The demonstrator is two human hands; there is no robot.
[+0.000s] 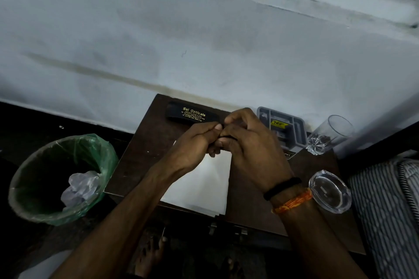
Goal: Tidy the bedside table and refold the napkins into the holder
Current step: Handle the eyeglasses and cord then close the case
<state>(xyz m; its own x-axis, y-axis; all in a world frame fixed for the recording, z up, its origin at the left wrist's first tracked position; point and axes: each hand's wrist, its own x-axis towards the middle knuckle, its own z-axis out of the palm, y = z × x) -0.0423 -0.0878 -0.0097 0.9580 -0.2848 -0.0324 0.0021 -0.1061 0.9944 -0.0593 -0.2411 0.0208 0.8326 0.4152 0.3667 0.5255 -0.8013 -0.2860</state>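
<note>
A stack of flat white napkins (204,183) lies in the middle of the dark brown bedside table (136,156). Above its far edge my left hand (195,142) and my right hand (249,142) meet, fingers closed together on a small dark object (223,135) that I cannot identify. A grey plastic holder (290,129) with compartments and a yellow label sits at the back right, partly behind my right hand. A black spectacle case (188,114) with gold lettering lies along the table's back edge.
A clear drinking glass (331,136) lies tilted at the back right corner. A round glass ashtray (330,190) sits by my right wrist. A bin with a green liner (61,179) stands on the floor to the left. Striped bedding (385,210) borders the right.
</note>
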